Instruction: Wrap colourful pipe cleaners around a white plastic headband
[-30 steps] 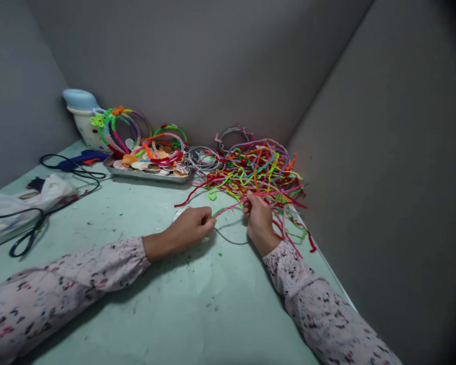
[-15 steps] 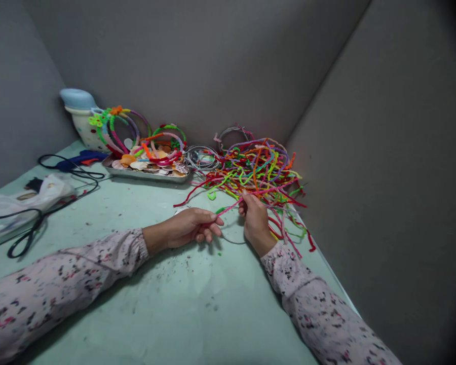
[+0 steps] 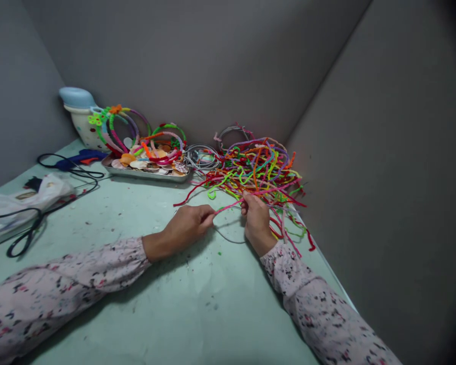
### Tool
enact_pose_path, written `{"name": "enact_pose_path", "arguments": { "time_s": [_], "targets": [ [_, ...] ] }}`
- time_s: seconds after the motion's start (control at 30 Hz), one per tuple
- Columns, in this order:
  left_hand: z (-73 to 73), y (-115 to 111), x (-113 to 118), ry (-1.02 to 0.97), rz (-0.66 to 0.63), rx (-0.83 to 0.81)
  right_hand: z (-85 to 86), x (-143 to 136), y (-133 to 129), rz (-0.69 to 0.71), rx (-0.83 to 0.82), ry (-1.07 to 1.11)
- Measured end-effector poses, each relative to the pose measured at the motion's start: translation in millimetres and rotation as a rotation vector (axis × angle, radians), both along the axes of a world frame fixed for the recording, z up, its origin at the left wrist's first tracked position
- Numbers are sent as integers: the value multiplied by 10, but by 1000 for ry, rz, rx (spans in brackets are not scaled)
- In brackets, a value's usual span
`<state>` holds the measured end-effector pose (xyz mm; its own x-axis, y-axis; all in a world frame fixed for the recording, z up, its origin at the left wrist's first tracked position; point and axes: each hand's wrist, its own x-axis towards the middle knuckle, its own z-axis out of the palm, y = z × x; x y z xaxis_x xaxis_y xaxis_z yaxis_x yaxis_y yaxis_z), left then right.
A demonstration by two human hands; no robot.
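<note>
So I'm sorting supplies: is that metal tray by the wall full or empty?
Full. The metal tray is heaped with shells and bent colored hoops rising above its rim.

Fuzzy pipe cleaners (image 3: 258, 170); shiny metal tray (image 3: 148, 175); matt tabletop (image 3: 182, 304).

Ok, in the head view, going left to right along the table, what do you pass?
Plastic bag → scissors → glue gun → white pot → tray of shells → left hand → right hand → pipe cleaner pile.
</note>
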<state>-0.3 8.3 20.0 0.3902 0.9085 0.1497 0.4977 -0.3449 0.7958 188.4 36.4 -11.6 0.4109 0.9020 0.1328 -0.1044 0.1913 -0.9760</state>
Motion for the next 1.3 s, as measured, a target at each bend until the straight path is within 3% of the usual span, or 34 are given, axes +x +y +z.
{"name": "enact_pose_path", "arguments": {
  "time_s": [0.1,0.27,0.37,0.5,0.63,0.93,1.0,1.13,1.2,1.23,1.3],
  "targets": [
    [12,1,6,-72,-26,-57,-8,15,18,26,-5,33],
    [-45,24,45,-358,-121,-518,36,12,-35,113,37,92],
    [-54,23,48,-489,-135,-702,78,-31,-129,273,14,118],
    [-51,30,36,-618,-132,-824,91,-78,-241,544,-7,25],
    [-79,49,24,-624,-157,-844,70,-90,-263,550,-6,-151],
    [-63,52,41,-343,-158,-598,28,-101,-243,430,9,-408],
    [-45,54,30,-196,-131,-425,40,-131,-257,394,17,-437],
    [-17,47,-20,156,-33,175,96,-206,-274,340,-1,-422],
    [-8,43,-34,233,5,334,118,-221,-273,329,-13,-390],
    [-6,44,-35,218,11,330,122,-218,-270,331,-14,-368],
    [-12,56,-27,79,-12,170,113,-191,-264,375,-12,-318]
  ]
}}
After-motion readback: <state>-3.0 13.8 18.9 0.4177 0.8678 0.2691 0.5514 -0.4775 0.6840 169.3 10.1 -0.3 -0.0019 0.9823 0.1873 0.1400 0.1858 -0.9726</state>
